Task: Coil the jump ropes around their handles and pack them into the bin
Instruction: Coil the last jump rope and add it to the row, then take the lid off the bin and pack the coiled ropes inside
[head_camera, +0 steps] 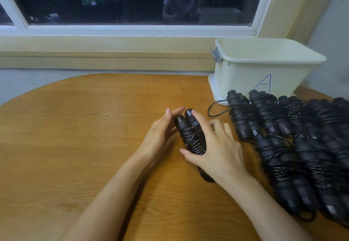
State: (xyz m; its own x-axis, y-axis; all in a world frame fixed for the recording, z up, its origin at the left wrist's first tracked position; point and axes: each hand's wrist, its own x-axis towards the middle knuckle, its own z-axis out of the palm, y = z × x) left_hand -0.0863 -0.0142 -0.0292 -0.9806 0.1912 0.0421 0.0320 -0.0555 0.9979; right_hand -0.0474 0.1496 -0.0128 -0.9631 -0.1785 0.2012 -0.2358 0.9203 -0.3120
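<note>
Right hand (219, 146) is gripping 1 black cord-wound jump rope (195, 140); left hand (160, 129) is bracing it flat-fingered, seemingly keeping coils tight.

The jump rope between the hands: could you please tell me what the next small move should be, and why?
Probably wind the last loose cord onto the handles. The jump rope is mostly coiled, the right hand grips it and the left hand steadies it with straight fingers, but a loop trails out beneath the right wrist.
</note>
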